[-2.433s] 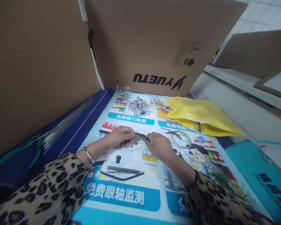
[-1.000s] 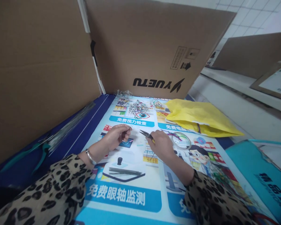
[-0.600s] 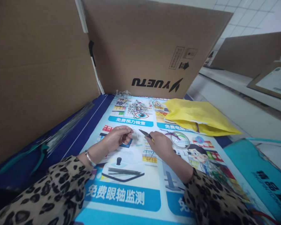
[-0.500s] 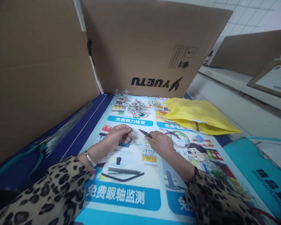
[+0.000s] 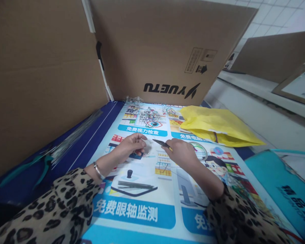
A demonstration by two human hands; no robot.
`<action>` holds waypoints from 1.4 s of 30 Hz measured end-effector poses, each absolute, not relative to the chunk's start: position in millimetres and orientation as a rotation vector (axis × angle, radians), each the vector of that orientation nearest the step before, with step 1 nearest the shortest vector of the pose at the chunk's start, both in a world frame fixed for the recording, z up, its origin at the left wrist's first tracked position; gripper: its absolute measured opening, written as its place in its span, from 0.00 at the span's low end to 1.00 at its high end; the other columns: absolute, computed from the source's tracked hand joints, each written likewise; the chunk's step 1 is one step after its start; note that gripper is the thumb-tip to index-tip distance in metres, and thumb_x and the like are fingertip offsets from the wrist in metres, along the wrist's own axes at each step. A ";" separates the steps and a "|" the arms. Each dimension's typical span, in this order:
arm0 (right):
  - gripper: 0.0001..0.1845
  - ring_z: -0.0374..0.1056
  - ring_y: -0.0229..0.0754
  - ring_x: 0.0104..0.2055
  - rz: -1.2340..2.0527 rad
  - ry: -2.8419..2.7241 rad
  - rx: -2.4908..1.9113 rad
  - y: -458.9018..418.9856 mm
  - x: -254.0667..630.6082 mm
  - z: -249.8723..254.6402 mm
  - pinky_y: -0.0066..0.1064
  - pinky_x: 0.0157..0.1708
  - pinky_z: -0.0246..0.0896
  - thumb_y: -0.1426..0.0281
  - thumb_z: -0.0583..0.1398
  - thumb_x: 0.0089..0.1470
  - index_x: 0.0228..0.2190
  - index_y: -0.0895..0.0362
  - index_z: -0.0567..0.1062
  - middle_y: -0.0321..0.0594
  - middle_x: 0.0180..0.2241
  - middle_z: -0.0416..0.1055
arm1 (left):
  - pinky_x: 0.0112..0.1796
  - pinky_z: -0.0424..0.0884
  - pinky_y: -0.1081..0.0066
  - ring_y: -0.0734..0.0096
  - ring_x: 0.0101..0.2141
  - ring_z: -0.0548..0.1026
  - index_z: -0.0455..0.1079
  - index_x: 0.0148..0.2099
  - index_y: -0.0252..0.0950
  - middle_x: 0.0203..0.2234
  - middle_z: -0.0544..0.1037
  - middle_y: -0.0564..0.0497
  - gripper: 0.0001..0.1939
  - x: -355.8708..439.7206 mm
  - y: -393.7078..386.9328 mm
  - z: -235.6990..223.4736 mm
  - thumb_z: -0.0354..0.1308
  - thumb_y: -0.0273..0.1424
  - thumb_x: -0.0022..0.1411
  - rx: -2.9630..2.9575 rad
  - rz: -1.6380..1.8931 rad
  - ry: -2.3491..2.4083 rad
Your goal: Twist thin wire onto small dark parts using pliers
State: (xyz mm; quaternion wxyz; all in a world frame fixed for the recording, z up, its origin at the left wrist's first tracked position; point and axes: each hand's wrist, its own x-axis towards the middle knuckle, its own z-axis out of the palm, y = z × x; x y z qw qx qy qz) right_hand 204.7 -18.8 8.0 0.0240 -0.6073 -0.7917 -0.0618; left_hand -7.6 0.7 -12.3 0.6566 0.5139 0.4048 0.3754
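My left hand (image 5: 134,145) is closed in a pinch on a thin, pale, see-through loop (image 5: 147,149), too faint to name for sure. Closed around dark, pointed needle-nose pliers (image 5: 160,142) is my right hand (image 5: 181,152). The tip of the pliers points left, close to the loop; I cannot tell whether they touch. Beyond my right hand lies a clear round dish (image 5: 201,151) with coloured strands, partly hidden by the hand. A bundle of short dark wires (image 5: 135,186) rests on the printed mat (image 5: 132,231) nearer to me.
Tangled thin wire pieces (image 5: 149,115) lie at the back. A yellow pouch (image 5: 218,125) is at the back right, with a teal bag (image 5: 277,189) in front. Long wires (image 5: 76,137) and teal-handled pliers (image 5: 44,167) lie left. Cardboard panels (image 5: 167,44) stand behind.
My right hand has shifted slightly right with the pliers, covering more of the clear dish. My left hand keeps its pinch, and the pale loop shows more plainly beside its fingertips.
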 end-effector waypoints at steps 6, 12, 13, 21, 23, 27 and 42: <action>0.13 0.65 0.42 0.32 -0.322 -2.521 -1.817 -20.6 202.7 7.6 0.29 0.24 0.47 0.60 0.51 0.54 0.31 0.54 0.71 0.39 0.30 0.70 | 0.21 0.67 0.77 0.77 0.22 0.70 0.65 0.39 0.35 0.24 0.70 0.53 0.15 -8.0 3.5 -19.1 0.59 0.36 0.51 1.246 0.823 0.944; 0.10 0.64 0.44 0.33 -0.431 -2.546 -1.740 -23.6 200.7 6.8 0.31 0.28 0.49 0.66 0.52 0.53 0.31 0.56 0.72 0.42 0.30 0.70 | 0.19 0.66 0.77 0.79 0.18 0.68 0.64 0.29 0.33 0.18 0.70 0.54 0.12 -6.6 3.6 -20.5 0.58 0.37 0.51 1.265 0.785 1.039; 0.10 0.64 0.44 0.33 -0.436 -2.538 -1.747 -23.7 200.4 6.6 0.31 0.28 0.49 0.67 0.52 0.53 0.31 0.56 0.72 0.42 0.30 0.70 | 0.19 0.66 0.77 0.79 0.17 0.68 0.63 0.28 0.33 0.17 0.70 0.54 0.12 -6.1 3.3 -20.2 0.58 0.37 0.51 1.273 0.771 1.043; 0.17 0.64 0.40 0.34 -0.019 -2.457 -1.886 -20.4 195.7 -0.2 0.28 0.26 0.47 0.57 0.49 0.55 0.31 0.54 0.71 0.40 0.32 0.70 | 0.15 0.62 0.78 0.80 0.15 0.66 0.60 0.27 0.35 0.18 0.71 0.55 0.10 -2.4 1.9 -21.4 0.56 0.35 0.52 1.267 0.866 1.070; 0.17 0.64 0.39 0.34 0.070 -2.418 -1.895 -19.3 196.6 -1.2 0.28 0.26 0.47 0.56 0.49 0.54 0.31 0.54 0.71 0.39 0.32 0.69 | 0.15 0.61 0.79 0.81 0.14 0.65 0.60 0.27 0.35 0.17 0.70 0.56 0.10 -2.5 1.8 -21.4 0.56 0.35 0.52 1.301 0.854 1.078; 0.15 0.63 0.37 0.33 0.172 -2.320 -1.817 -17.2 199.6 -1.9 0.26 0.27 0.47 0.58 0.51 0.53 0.29 0.55 0.70 0.37 0.30 0.68 | 0.14 0.58 0.80 0.83 0.13 0.62 0.61 0.27 0.34 0.17 0.70 0.56 0.12 -3.2 1.3 -21.2 0.56 0.37 0.52 1.376 0.814 1.072; 0.21 0.60 0.34 0.27 0.784 -2.036 -1.419 -28.2 184.4 -13.9 0.25 0.27 0.53 0.53 0.61 0.41 0.33 0.55 0.68 0.32 0.25 0.66 | 0.14 0.59 0.79 0.82 0.14 0.62 0.59 0.27 0.35 0.18 0.67 0.57 0.12 0.7 -1.8 -16.2 0.56 0.36 0.53 1.175 1.018 1.016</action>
